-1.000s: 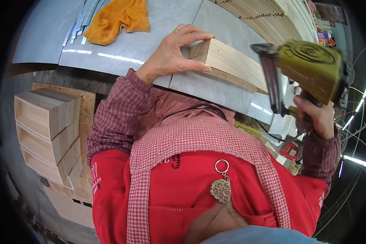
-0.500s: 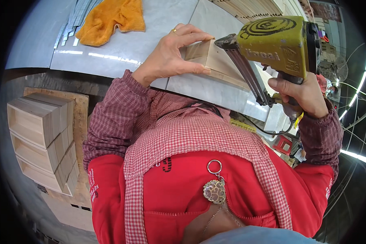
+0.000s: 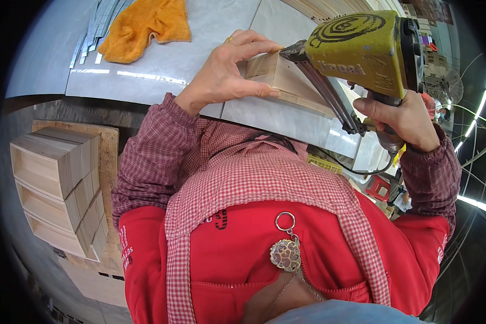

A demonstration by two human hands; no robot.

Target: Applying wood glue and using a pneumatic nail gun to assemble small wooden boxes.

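My left hand [image 3: 233,70] grips the left end of a pale wooden box frame [image 3: 299,85] lying on the grey worktop, thumb on the near corner and fingers on the far one. In my right hand [image 3: 402,119] is a yellow-green nail gun [image 3: 356,51], held by its handle. Its nose points left and meets the far corner of the frame, close to my left fingertips. The slanting dark magazine hides part of the wood behind it. An air hose [image 3: 370,173] hangs from the base of the handle.
An orange cloth [image 3: 146,29] and a bundle of metal strips [image 3: 98,27] lie at the back left of the worktop [image 3: 162,70]. Wooden boxes [image 3: 59,189] are stacked on a board at the lower left. More wooden pieces [image 3: 329,8] stand at the far edge.
The nail gun has shifted slightly left and up in my right hand, its nose still at the corner. My left hand and the box frame have hardly moved.
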